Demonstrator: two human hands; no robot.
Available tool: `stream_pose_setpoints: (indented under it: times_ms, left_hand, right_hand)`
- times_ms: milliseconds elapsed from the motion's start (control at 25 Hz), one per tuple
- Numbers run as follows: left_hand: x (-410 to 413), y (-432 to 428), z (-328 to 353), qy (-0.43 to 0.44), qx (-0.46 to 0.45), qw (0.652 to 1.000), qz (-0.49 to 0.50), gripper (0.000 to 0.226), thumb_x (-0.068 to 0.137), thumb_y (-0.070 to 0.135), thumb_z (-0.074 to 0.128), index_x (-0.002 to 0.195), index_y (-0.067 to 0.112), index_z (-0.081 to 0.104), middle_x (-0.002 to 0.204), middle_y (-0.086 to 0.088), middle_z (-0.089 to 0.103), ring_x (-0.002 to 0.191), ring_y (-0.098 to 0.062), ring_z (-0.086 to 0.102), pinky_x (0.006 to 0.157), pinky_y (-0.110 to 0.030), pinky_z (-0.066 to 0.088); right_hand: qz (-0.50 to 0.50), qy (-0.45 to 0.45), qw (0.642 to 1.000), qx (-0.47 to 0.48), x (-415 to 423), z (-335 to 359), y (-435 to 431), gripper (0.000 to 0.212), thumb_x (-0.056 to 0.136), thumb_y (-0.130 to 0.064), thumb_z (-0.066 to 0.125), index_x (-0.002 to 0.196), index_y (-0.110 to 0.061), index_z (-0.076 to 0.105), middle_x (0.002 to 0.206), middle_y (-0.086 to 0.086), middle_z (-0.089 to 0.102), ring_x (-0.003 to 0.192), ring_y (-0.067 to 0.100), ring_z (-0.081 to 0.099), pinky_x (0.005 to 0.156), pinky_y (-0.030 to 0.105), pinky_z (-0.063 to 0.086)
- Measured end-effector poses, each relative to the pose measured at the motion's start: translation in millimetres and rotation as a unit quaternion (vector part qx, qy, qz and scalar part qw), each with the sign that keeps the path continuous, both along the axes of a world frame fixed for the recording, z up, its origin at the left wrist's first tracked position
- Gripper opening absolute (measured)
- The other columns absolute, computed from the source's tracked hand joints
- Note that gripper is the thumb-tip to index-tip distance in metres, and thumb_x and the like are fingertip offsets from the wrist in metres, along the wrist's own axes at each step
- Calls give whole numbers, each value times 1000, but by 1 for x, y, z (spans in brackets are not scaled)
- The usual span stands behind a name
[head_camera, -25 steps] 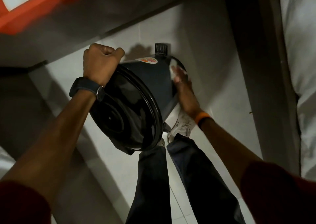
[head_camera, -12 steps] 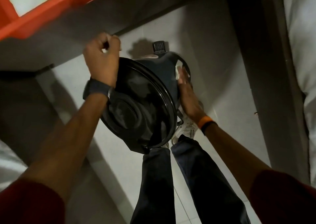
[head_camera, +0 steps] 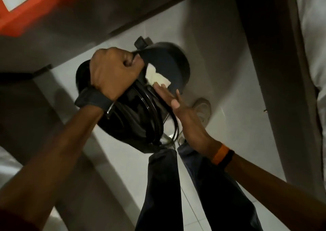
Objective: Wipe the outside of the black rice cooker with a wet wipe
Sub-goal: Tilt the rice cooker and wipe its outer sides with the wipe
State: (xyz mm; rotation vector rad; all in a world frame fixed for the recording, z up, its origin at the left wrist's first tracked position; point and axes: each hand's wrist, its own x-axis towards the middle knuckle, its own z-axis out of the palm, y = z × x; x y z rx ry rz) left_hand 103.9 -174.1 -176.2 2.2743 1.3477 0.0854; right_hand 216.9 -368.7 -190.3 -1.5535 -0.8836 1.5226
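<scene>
Black round rice cooker with glossy lid [head_camera: 135,114], held in mid-air above pale tiled floor [head_camera: 123,169], tipped on its side. Lid face toward camera and down-left, base end away and up-right; long axis runs roughly lower-left to upper-right. Black cord [head_camera: 173,124] dangling off lower right edge.

Left hand [head_camera: 112,72] clenched in fist at upper rim, apparently on a handle; carries the weight. Exact grip point hidden by fingers.

Right hand [head_camera: 169,100] flat, fingers extended, not clenched, pressing white folded wet wipe [head_camera: 157,77] against dark side wall just past lid rim. Wipe under fingertips, partly sticking out beyond them.

Key relation: uncleaned wall lies up and right of right hand, along axis toward base. Likely next stroke: slide away from lid along wall, or left hand rotates body to bring fresh wall under wipe. Right hand nearer to wall; left stays as support.

Risk: single-fist hold on tilted body, could swing.
</scene>
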Motion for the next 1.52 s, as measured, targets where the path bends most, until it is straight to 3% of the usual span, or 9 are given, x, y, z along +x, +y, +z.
stream_pose_setpoints:
  times_ms: [320, 640, 760, 920, 1080, 1240, 1360, 1440, 1520]
  left_hand:
    - [3, -2, -14, -90, -62, 990, 84, 53, 89, 29, 51, 43, 15, 26, 42, 0, 29, 39, -14, 32, 56, -26, 28]
    - [0, 21, -18, -97, -93, 982, 133, 53, 88, 22, 53, 41, 19, 27, 36, 11, 40, 36, -9, 33, 47, -14, 24]
    - [7, 22, -11, -88, -91, 987, 101, 51, 87, 22, 53, 43, 19, 28, 36, 3, 33, 38, -10, 31, 47, -15, 23]
    - [39, -3, 10, 7, 47, 987, -152, 41, 88, 29, 47, 49, 22, 38, 50, -2, 48, 57, -24, 50, 72, -34, 41]
    - [61, -48, 10, 124, 145, 854, -483, 39, 94, 31, 41, 63, 20, 62, 59, 4, 56, 68, -20, 46, 83, -43, 30]
    - [38, -78, -1, 5, 227, 765, -602, 18, 87, 25, 52, 75, 19, 64, 71, 3, 61, 86, -22, 47, 88, -42, 27]
    - [15, -90, -1, -1, 237, 863, -446, 39, 76, 32, 59, 114, 22, 55, 125, -7, 62, 130, -31, 41, 108, -52, 25]
    - [5, -85, 1, 26, 164, 970, -175, 76, 68, 49, 65, 137, 27, 43, 152, -10, 41, 146, -32, 29, 116, -61, 19]
    - [-4, -74, 5, 67, 67, 995, 36, 105, 62, 60, 63, 152, 25, 22, 161, -8, 25, 151, -28, 20, 118, -66, 19]
  right_hand:
    - [-19, -257, 951, -170, 84, -89, 64, 52, 110, -37, 14, 160, -27, 16, 171, -2, 10, 159, 15, 3, 128, 49, -4]
    - [-22, -153, 988, 4, 18, -26, -26, 48, 108, -40, 20, 151, -32, 39, 162, -5, 38, 155, 9, 25, 130, 33, 4]
    - [-109, -191, 972, -88, 35, -51, 0, 46, 107, -39, 30, 145, -25, 51, 147, 5, 58, 137, 17, 53, 118, 36, 39]
    - [-131, -272, 926, -226, 72, -96, 37, 35, 103, -35, 52, 88, -12, 73, 73, 6, 66, 70, 21, 59, 72, 28, 43]
    - [-38, -263, 914, -306, 68, -103, 27, 26, 86, -22, 73, 66, -7, 67, 70, 14, 67, 72, 31, 60, 76, 35, 50]
    - [-27, -306, 909, -281, 77, -78, 11, 12, 89, -20, 69, 84, -10, 73, 79, 4, 69, 73, 17, 61, 77, 31, 51]
    - [-168, -270, 918, -238, 89, -48, 15, 23, 95, -20, 64, 109, -5, 72, 103, 11, 74, 90, 20, 67, 89, 38, 57]
    - [-221, -229, 926, -203, 91, -29, 28, 14, 96, -20, 63, 101, -9, 71, 96, 9, 72, 88, 22, 67, 82, 38, 58]
    - [-195, -233, 932, -198, 87, -17, 38, 15, 98, -18, 60, 106, -12, 71, 95, 3, 67, 86, 18, 64, 74, 34, 58]
